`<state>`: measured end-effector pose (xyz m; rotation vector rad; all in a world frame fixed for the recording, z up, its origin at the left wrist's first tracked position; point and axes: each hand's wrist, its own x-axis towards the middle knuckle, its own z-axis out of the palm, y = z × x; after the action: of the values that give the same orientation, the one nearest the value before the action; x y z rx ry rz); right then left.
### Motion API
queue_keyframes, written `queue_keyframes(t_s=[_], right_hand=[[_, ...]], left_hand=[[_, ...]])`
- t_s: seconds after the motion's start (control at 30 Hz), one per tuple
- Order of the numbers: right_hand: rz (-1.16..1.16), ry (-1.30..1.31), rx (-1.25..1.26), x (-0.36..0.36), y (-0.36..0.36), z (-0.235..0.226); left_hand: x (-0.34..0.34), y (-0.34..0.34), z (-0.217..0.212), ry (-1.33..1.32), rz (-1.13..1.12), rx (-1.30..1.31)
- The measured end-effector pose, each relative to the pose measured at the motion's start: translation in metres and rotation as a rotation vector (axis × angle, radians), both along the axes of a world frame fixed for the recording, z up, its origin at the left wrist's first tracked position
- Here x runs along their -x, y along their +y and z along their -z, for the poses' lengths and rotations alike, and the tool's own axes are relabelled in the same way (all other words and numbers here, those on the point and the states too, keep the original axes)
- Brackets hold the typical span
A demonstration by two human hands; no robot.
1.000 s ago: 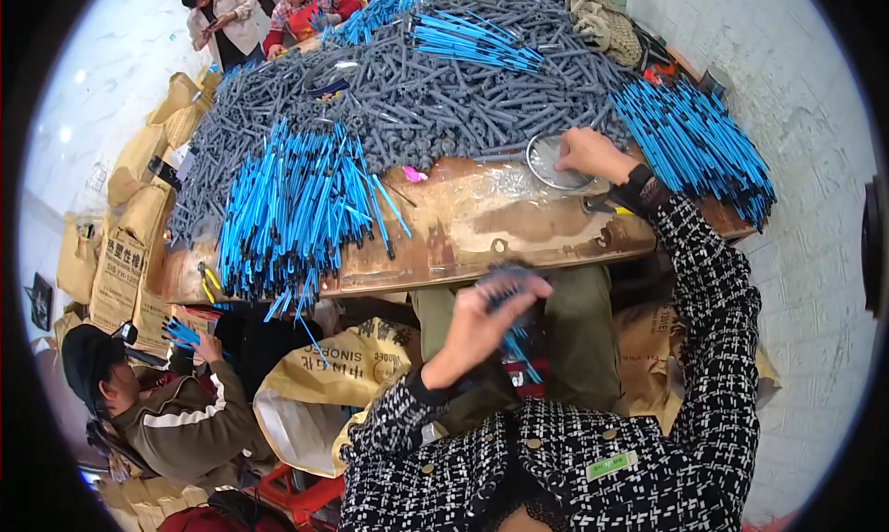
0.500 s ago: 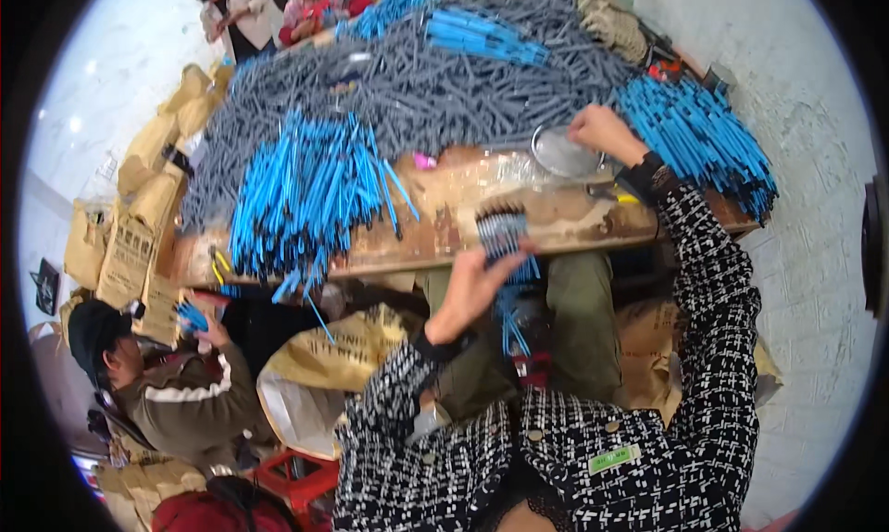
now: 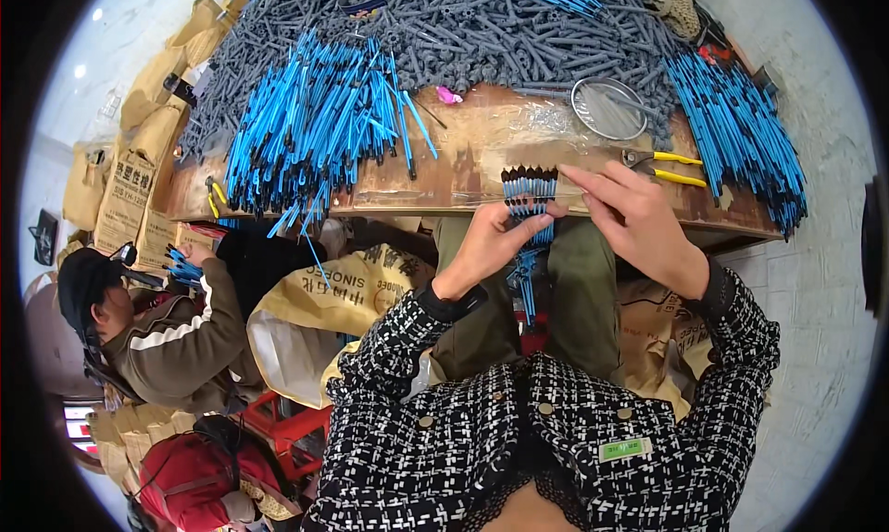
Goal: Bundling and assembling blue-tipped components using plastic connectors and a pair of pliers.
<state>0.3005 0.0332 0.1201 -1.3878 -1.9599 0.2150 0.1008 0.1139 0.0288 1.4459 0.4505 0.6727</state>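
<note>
Head view: the left hand (image 3: 486, 248) is closed, thumb over fingers, around a bundle of blue sticks (image 3: 531, 190) at the centre of the frame, dark tips upward. The right hand (image 3: 645, 225), right of centre, is partly curled with the index finger extended to those tips; whether it grips anything cannot be determined. Yellow-handled pliers (image 3: 679, 158) lie just above it.

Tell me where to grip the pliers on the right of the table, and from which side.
Probably across both yellow handles, right hand coming from the near side: the pliers lie with handles spread and uncovered, pointing right toward the blue sticks, while the dark head points left.
</note>
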Motion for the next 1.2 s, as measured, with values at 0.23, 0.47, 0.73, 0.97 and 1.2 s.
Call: queue_keyframes(t_s=[0.23, 0.47, 0.73, 0.97, 1.2], right_hand=[[-0.005, 0.021, 0.050, -0.001, -0.001, -0.003], [-0.007, -0.046, 0.034, -0.004, 0.000, -0.006], [-0.028, -0.166, -0.100, -0.004, 0.005, -0.012], [-0.043, -0.069, -0.046, -0.003, 0.004, -0.013], [-0.067, -0.113, 0.016, -0.008, 0.004, -0.025]], left_hand=[[-0.003, 0.000, -0.002, 0.016, 0.012, -0.028], [-0.004, -0.001, 0.001, -0.025, 0.014, -0.022], [-0.004, 0.000, 0.001, -0.020, 0.011, -0.045], [-0.003, -0.001, -0.002, -0.026, 0.008, 0.021], [-0.004, -0.001, -0.001, -0.042, 0.006, 0.051]])
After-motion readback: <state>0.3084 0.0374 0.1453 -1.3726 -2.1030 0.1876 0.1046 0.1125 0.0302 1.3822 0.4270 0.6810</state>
